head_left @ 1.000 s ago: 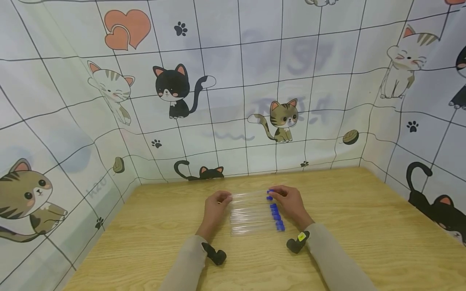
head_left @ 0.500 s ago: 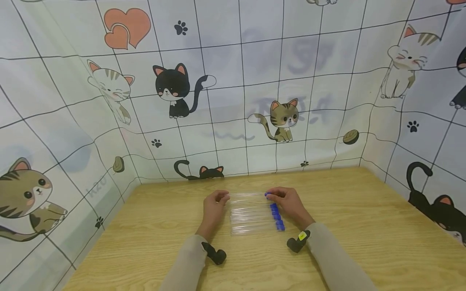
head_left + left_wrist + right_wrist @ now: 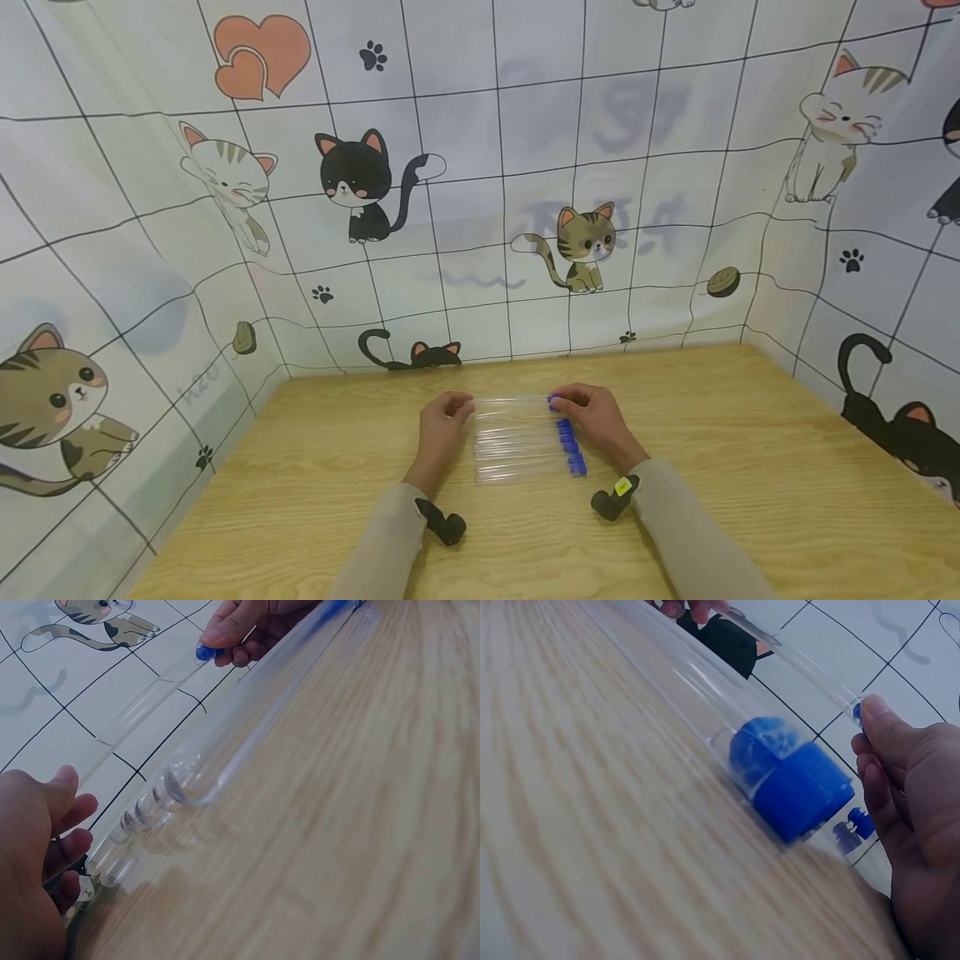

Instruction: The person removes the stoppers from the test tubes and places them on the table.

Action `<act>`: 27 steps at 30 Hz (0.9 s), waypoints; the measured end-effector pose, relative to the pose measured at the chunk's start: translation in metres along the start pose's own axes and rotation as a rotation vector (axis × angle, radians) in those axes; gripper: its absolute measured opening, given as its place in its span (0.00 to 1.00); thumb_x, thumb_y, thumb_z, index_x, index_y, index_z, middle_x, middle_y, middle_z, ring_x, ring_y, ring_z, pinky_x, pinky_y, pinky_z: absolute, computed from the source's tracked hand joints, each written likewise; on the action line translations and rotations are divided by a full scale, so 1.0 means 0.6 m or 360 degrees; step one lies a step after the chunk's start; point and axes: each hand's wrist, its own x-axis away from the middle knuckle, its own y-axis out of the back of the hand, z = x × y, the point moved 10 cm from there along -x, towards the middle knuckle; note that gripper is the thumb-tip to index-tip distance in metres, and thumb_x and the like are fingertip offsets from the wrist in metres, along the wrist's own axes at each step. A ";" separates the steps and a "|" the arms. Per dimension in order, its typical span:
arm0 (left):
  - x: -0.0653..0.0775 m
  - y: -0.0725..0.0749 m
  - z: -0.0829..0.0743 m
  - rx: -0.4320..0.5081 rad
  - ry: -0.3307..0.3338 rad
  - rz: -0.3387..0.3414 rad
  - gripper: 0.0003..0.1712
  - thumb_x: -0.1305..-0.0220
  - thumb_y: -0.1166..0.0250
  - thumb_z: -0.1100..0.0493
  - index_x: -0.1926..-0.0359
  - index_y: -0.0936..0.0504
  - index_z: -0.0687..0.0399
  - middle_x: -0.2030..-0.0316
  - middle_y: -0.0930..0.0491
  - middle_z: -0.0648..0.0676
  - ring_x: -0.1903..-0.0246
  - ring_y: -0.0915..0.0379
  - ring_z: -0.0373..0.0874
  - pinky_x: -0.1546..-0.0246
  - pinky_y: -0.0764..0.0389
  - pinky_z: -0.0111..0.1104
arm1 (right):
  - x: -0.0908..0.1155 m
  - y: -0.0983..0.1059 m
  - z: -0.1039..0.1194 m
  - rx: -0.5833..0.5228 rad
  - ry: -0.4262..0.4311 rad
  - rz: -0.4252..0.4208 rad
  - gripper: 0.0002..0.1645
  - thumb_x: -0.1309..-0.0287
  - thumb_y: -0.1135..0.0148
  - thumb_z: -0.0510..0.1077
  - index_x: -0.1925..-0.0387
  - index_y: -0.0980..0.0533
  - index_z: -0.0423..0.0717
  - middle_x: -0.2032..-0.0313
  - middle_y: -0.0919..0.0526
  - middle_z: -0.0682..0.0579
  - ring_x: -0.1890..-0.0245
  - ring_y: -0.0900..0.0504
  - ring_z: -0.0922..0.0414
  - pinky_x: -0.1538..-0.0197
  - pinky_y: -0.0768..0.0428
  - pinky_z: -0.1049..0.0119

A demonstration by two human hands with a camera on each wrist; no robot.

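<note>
Between both hands is a clear test tube (image 3: 142,709) with a blue stopper, held across in front of me. My left hand (image 3: 444,429) pinches its plain end with thumb and fingertips. At the other end, my right hand (image 3: 596,412) pinches the blue stopper (image 3: 206,652) between thumb and forefinger. Nearer to me, several more clear tubes (image 3: 513,454) lie side by side on the table, their blue stoppers (image 3: 570,446) lined up on the right. Their rounded ends (image 3: 172,787) point left. The right fingers partly cover the held stopper.
The wood-grain table (image 3: 337,483) carries the row of tubes near its middle. Behind it and at both sides hangs a white gridded sheet (image 3: 465,208) printed with cats. Black wrist mounts (image 3: 446,529) sit at the sleeve cuffs.
Both hands have shifted slightly left with the tube. A second blue stopper, seen just below the right fingertips a second ago, no longer shows apart in the head view. The nearer tubes stay put.
</note>
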 end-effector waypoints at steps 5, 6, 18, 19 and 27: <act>0.000 -0.003 0.001 -0.0012 0.0008 0.0023 0.05 0.39 0.33 0.60 0.61 0.16 0.52 0.68 0.19 0.46 0.67 0.27 0.42 0.65 0.27 0.35 | 0.000 0.006 -0.001 0.0050 -0.0016 -0.0066 0.14 0.42 0.34 0.53 0.59 0.16 0.49 0.63 0.16 0.54 0.62 0.21 0.56 0.59 0.24 0.66; 0.000 -0.003 0.000 -0.0013 0.0006 0.0029 0.05 0.39 0.33 0.60 0.61 0.16 0.52 0.68 0.19 0.46 0.67 0.27 0.42 0.65 0.27 0.35 | 0.000 0.006 -0.001 0.0062 -0.0016 -0.0071 0.15 0.42 0.34 0.53 0.59 0.16 0.49 0.63 0.16 0.54 0.62 0.21 0.56 0.59 0.25 0.66; 0.001 -0.006 0.002 0.0008 0.0009 0.0073 0.06 0.40 0.32 0.57 0.61 0.15 0.50 0.70 0.18 0.46 0.68 0.27 0.42 0.70 0.27 0.33 | 0.001 0.013 0.001 0.0074 -0.0029 -0.0130 0.16 0.43 0.34 0.54 0.59 0.17 0.48 0.63 0.17 0.53 0.62 0.23 0.55 0.59 0.25 0.63; 0.001 -0.006 0.002 0.0011 0.0006 0.0073 0.06 0.40 0.32 0.57 0.61 0.15 0.50 0.70 0.18 0.46 0.68 0.27 0.42 0.69 0.27 0.33 | 0.001 0.014 0.002 0.0073 -0.0028 -0.0134 0.16 0.43 0.34 0.54 0.59 0.17 0.48 0.64 0.17 0.53 0.62 0.23 0.55 0.59 0.25 0.63; 0.001 -0.004 -0.008 0.0017 -0.0062 0.0060 0.07 0.40 0.32 0.56 0.61 0.15 0.50 0.70 0.18 0.46 0.69 0.27 0.42 0.70 0.27 0.32 | 0.001 0.016 0.001 0.0084 -0.0024 -0.0144 0.17 0.43 0.34 0.55 0.58 0.17 0.48 0.63 0.17 0.54 0.62 0.24 0.55 0.60 0.25 0.64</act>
